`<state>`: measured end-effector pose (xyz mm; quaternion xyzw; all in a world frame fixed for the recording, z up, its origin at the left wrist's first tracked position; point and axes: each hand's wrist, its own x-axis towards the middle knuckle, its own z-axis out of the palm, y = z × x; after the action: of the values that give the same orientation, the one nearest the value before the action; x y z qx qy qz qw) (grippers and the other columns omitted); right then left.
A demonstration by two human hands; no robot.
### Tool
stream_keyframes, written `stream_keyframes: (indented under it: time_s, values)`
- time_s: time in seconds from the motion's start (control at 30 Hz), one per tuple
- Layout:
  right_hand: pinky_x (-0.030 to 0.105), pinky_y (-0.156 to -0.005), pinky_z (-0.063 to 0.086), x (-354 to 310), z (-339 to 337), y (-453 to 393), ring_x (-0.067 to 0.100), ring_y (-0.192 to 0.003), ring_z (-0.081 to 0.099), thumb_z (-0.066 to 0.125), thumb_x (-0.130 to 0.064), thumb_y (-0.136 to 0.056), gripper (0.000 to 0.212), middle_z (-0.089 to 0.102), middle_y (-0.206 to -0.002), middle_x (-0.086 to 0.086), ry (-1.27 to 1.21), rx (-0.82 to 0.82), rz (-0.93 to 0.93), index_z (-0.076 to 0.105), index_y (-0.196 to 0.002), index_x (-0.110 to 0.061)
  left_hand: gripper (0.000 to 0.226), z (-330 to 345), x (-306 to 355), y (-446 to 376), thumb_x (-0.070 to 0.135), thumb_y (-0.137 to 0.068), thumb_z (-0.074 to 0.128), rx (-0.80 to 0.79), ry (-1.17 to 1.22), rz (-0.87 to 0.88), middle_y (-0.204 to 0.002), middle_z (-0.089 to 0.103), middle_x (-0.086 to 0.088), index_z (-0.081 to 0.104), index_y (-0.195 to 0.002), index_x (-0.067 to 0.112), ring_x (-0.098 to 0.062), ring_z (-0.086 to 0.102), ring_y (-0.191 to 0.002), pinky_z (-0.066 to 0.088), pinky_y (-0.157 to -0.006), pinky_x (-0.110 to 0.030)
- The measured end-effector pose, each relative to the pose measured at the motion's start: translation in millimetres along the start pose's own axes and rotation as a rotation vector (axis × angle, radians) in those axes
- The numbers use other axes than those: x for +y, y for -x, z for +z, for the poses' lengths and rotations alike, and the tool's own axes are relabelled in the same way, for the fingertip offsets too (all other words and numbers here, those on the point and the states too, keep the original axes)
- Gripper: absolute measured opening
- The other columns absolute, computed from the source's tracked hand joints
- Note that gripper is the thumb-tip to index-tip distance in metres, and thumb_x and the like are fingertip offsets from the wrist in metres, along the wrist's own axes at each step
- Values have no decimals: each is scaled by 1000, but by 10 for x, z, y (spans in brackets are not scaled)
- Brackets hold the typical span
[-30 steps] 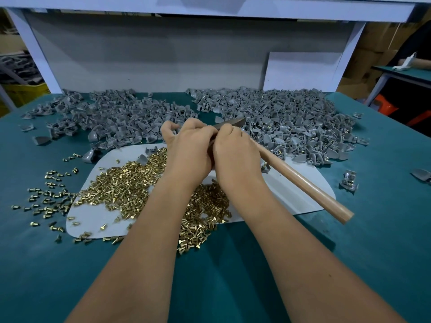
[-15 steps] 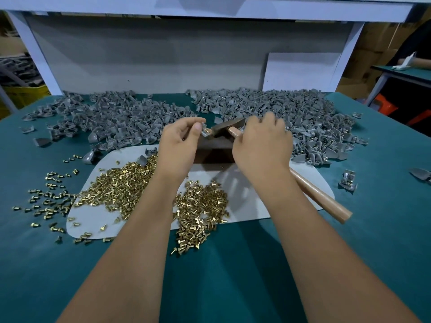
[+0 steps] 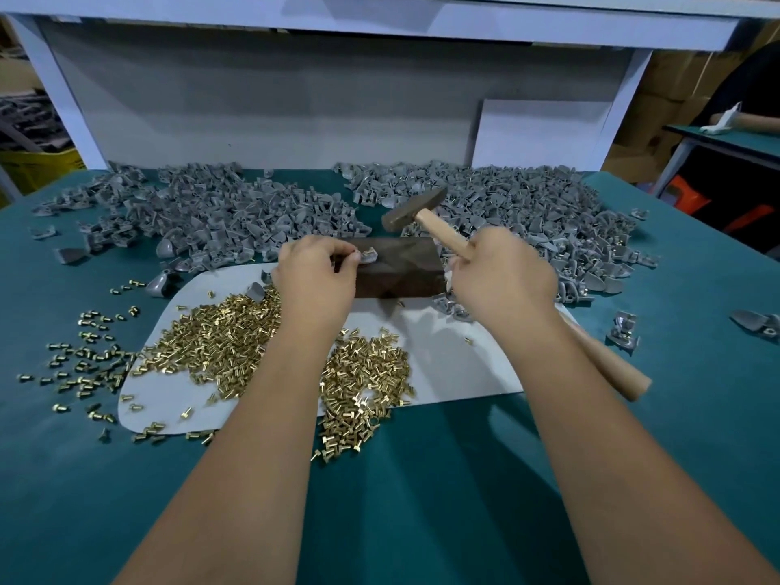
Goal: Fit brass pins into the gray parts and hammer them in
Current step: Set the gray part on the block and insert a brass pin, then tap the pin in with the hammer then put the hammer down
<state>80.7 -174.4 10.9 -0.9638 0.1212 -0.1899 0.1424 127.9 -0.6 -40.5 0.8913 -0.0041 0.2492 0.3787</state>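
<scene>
My left hand (image 3: 314,276) pinches a small gray part (image 3: 368,254) and holds it on the left end of a dark metal block (image 3: 396,268). My right hand (image 3: 502,274) grips the wooden handle of a hammer (image 3: 415,211), whose steel head is raised above and behind the block. Whether a brass pin sits in the held part cannot be made out. Loose brass pins (image 3: 219,339) lie heaped on a white sheet (image 3: 456,365) under my forearms.
Two big heaps of gray parts (image 3: 219,217) cover the back of the teal table (image 3: 422,500), the right heap (image 3: 527,213) reaching my right hand. Scattered pins (image 3: 84,365) lie left of the sheet. A white back panel (image 3: 295,99) closes the far side.
My hands have moved apart. The left hand has set the gray part on the block, now uncovered, and the right hand has shifted right and lifted the hammer head up and back.
</scene>
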Motion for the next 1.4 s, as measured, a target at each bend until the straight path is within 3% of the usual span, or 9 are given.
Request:
stream_keyframes:
  time_s: [0.2,0.33,0.47,0.7,0.83,0.93,1.07,1.23,1.4]
  values:
    - [28,-51,31,65,-37,78,22,-63,54,51,-30,-95,13,56,-70,-1,-258,-17,-76,58,-92,-20,17,42,66,34,42,-89,66,0,7,-19,-112,66,5,75,-92,27,-24,42,-119,20,-84,-34]
    - [29,-48,33,21,-81,27,15,-51,43,48,-28,-98,18,47,-64,-3,-708,-68,66,59,-90,-17,9,58,44,27,36,-90,66,-25,6,-8,-112,66,6,73,-91,31,-25,42,-119,25,-88,-36]
    - [22,-38,33,27,-245,-14,12,-40,42,45,-23,-99,24,48,-59,2,-1004,-234,168,59,-84,-10,8,75,46,16,39,-90,66,-26,-19,-26,-112,64,6,71,-90,33,-24,41,-118,23,-87,-35]
    - [19,-34,35,7,-133,148,10,-40,45,35,-19,-103,33,50,-55,2,-1387,-552,411,59,-94,1,11,116,52,40,39,-86,69,-3,-20,22,-109,64,6,72,-90,29,-21,39,-118,19,-87,-33]
    - [18,-33,31,-17,-23,233,11,-38,40,31,-11,-100,21,47,-56,4,-1383,-575,438,50,-105,-4,10,100,89,62,38,-85,72,-6,45,52,-106,66,12,70,-82,28,-19,43,-120,22,-96,-33]
    - [19,-34,32,-31,17,267,12,-39,40,28,-9,-100,24,46,-62,6,-1292,-560,416,52,-103,-11,11,68,108,61,34,-83,75,-29,140,23,-94,62,17,67,-75,30,-17,50,-116,32,-107,-41]
    - [20,-36,33,-42,33,315,13,-41,41,28,-9,-100,32,46,-63,6,-1197,-505,342,58,-94,-19,15,49,120,51,35,-81,77,-58,198,-33,-87,61,16,66,-71,32,-18,57,-109,41,-103,-48]
    - [19,-36,34,-69,100,337,14,-44,41,28,-15,-103,29,46,-70,8,-1061,-460,284,53,-118,-17,28,69,101,42,33,-76,81,-50,304,-100,-98,68,10,53,-75,31,-18,61,-104,46,-100,-48]
    - [18,-36,33,-98,137,359,14,-45,40,27,-16,-103,29,43,-73,10,-1010,-451,262,51,-116,-10,46,64,99,47,32,-73,85,-37,346,-118,-85,69,19,40,-84,31,-10,64,-102,42,-102,-49]
